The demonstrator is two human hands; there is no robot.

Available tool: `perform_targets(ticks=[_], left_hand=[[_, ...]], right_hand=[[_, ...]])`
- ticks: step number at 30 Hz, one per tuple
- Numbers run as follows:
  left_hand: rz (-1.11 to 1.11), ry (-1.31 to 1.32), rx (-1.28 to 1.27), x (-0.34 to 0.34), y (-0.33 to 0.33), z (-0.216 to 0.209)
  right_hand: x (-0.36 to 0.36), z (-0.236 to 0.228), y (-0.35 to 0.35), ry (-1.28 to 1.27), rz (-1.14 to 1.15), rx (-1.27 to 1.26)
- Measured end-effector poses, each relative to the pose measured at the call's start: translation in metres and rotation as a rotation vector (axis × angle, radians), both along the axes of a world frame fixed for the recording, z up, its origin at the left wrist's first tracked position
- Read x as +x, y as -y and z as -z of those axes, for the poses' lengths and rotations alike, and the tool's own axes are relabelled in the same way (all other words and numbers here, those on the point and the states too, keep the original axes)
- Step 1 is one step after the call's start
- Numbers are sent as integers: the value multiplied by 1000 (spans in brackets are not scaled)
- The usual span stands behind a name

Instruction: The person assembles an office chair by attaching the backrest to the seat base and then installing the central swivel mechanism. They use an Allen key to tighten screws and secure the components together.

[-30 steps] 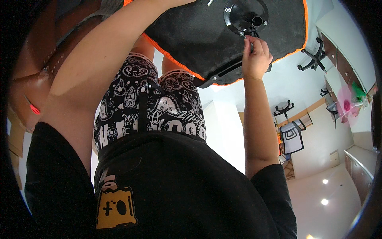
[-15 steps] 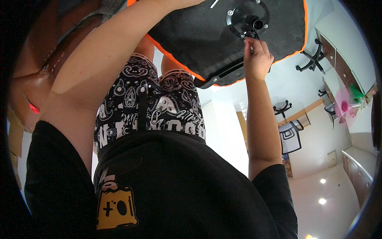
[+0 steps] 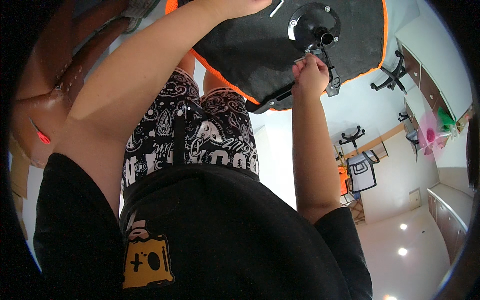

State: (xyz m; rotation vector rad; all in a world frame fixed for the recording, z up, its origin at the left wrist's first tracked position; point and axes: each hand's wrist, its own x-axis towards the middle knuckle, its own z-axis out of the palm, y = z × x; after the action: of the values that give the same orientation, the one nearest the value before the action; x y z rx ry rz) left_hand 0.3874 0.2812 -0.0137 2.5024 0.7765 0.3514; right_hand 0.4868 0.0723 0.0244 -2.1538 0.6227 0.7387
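Observation:
The black underside of a seat (image 3: 240,52), edged in orange, lies over my knees. A round black plate (image 3: 305,27) with a short tube (image 3: 326,38) and several bolts is fixed to it. My right hand (image 3: 312,77) is closed, pinching what looks like a small metal hex key (image 3: 299,61) against the plate's near bolt; most of it is hidden by the fingers. A black lever (image 3: 333,75) sticks out beside that hand. My left hand (image 3: 242,7) rests on the seat's far left part, fingers stretched out and partly cut off by the upper edge. A thin white rod (image 3: 276,8) lies near its fingertips.
Red-handled scissors (image 3: 42,137) lie on a brown surface at the left, by cardboard. Black chair bases (image 3: 392,75) stand on the floor to the right. Beyond are a white bag with black trim (image 3: 362,171), cabinets (image 3: 450,220) and a pink-and-green wrapped bunch (image 3: 432,134).
My right hand has moved slightly left and down and turned, uncovering the lever and showing the metal piece. More of my left hand and the white rod has come into view.

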Motion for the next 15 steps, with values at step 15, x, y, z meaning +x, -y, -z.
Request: perform_targets(ticks=[15], left_hand=[[9,32,-88,-4,11,-4]], right_hand=[[-15,-16,-47,503,-1087,-110]])
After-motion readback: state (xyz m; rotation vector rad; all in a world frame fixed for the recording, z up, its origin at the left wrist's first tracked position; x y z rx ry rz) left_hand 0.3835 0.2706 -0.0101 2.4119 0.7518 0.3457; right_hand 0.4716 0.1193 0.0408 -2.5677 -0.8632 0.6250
